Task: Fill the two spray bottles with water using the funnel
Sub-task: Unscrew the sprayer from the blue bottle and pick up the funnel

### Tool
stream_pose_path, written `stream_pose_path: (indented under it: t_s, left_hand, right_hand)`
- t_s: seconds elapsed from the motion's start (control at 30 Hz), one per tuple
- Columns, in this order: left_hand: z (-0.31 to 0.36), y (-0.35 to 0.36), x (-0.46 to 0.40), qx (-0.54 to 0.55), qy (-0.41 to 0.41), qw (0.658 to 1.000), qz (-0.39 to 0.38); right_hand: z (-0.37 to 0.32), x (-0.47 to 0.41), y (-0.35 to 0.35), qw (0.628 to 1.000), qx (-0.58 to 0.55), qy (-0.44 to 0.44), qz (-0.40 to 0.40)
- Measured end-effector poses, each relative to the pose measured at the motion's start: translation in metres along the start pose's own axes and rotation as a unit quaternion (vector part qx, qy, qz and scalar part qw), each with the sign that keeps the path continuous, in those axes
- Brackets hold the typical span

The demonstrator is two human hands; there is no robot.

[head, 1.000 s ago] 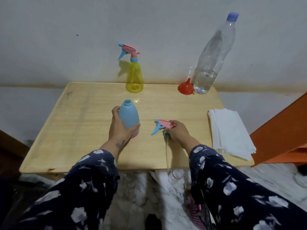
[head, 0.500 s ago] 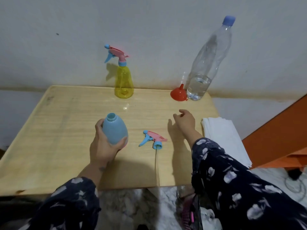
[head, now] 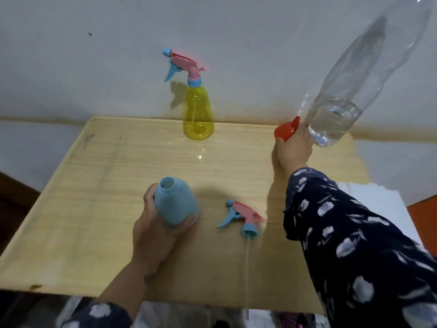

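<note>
Right hand now seemingly around funnel

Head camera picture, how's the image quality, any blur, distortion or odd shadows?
Head view: the wide lens bows the clear water bottle into a lean and cuts off its top; the yellow spray bottle throws a shadow left onto the wall; a glare spot shines on the table; the detached sprayer head looks slightly smeared.

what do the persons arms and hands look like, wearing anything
Both arms wear dark navy sleeves printed with white and pale blue flower shapes. The right sleeve reaches the wrist; the left sleeve sits further up, leaving the forearm bare. A small dark mark shows near the left wrist. Left hand and right hand are bare.
</note>
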State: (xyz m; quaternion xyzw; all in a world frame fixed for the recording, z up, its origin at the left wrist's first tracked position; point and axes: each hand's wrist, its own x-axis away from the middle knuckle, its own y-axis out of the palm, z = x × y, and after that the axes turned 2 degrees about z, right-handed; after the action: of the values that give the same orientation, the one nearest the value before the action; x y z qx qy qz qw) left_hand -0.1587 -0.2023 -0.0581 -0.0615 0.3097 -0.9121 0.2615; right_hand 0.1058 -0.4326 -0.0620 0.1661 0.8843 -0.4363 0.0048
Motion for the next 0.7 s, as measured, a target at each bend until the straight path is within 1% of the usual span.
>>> stream_pose_path:
  t_s: [0.1, 0.3, 0.4, 0.57, 0.7]
  left_hand:
    - [0.000, 0.000, 0.000, -0.016, 0.000, 1.000, 0.002]
    - [0.003, -0.002, 0.001, -0.023, 0.009, 1.000, 0.002]
    - [0.003, -0.002, 0.001, -0.014, 0.013, 1.000, -0.002]
    - [0.007, -0.003, 0.003, 0.017, -0.003, 1.000, -0.008]
    - [0.006, -0.006, 0.004, 0.065, -0.030, 0.997, -0.029]
  right_hand:
    - [0.003, 0.005, 0.005, 0.999, 0.016, -0.031, 0.023]
    - [0.007, 0.005, 0.000, 1.000, -0.012, -0.023, 0.002]
    - [0.002, 0.010, -0.009, 0.999, -0.042, -0.013, -0.027]
    - [-0.017, 0.033, -0.038, 0.988, -0.103, -0.010, -0.112]
    - [-0.040, 0.070, -0.062, 0.975, -0.183, -0.015, -0.128]
